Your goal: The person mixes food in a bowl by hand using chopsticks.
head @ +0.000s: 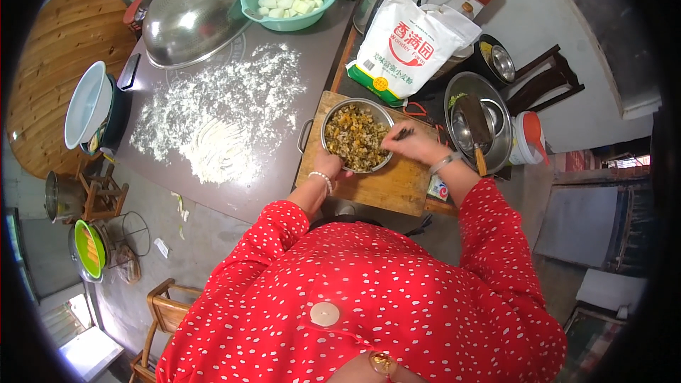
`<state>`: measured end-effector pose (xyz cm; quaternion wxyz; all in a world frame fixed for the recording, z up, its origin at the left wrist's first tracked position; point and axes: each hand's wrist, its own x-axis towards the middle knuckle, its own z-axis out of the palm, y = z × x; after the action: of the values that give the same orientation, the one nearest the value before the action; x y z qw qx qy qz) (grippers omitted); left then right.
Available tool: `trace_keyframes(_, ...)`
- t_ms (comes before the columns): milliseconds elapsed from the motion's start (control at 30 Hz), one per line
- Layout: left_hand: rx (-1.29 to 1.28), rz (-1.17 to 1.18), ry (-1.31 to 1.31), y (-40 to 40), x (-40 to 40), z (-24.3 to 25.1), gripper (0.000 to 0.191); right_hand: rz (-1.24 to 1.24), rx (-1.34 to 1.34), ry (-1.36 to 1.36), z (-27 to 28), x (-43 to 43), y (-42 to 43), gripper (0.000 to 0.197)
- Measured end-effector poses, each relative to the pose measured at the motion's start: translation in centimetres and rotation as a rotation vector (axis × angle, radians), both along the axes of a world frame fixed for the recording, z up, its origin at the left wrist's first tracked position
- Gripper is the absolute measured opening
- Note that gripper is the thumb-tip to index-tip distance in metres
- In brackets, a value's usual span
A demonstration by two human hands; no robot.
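A steel bowl [390, 113] of chopped brown, yellow and green filling [355, 135] stands on a wooden cutting board [372, 191]. My left hand [330, 164] grips the bowl at its near left side. Over the bowl's right rim is my right hand [412, 143], its fingers closed around a thin dark utensil [404, 133]. Motion blur and the fingers hide most of that utensil, so its kind is unclear.
Loose flour [223, 143] is spread over the table [314, 64] at left. Behind the board stands a flour bag [399, 53]. A cleaver [475, 122] rests across a steel basin [500, 157] at right. Cut white chunks fill a green basin [290, 24] beside a domed lid [191, 16].
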<state>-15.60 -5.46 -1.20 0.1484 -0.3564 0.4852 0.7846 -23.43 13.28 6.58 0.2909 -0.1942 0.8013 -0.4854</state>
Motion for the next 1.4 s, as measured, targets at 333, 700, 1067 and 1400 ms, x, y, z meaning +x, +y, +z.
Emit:
trace_keyframes(333, -0.007, -0.08, -0.006, 0.0, 0.2, -0.7, 0.057, 0.039, 0.009, 0.257, 0.3, 0.3, -0.3, 0.012)
trace_keyframes(700, 0.031, -0.044, 0.012, 0.3, 0.0, -0.6, 0.061, 0.033, 0.037, 0.275, 6.1, -1.5, -1.5, 0.012)
trace_keyframes(1067, 0.041, -0.03, -0.006, 0.5, 0.2, -0.2, 0.061, -0.185, 0.264, 0.258, 4.2, 0.1, -1.5, 0.018)
trace_keyframes(1400, 0.032, -0.031, -0.02, 0.3, 0.3, -1.6, 0.059, -0.528, 0.116, 0.133, -0.8, 1.2, -2.7, 0.022)
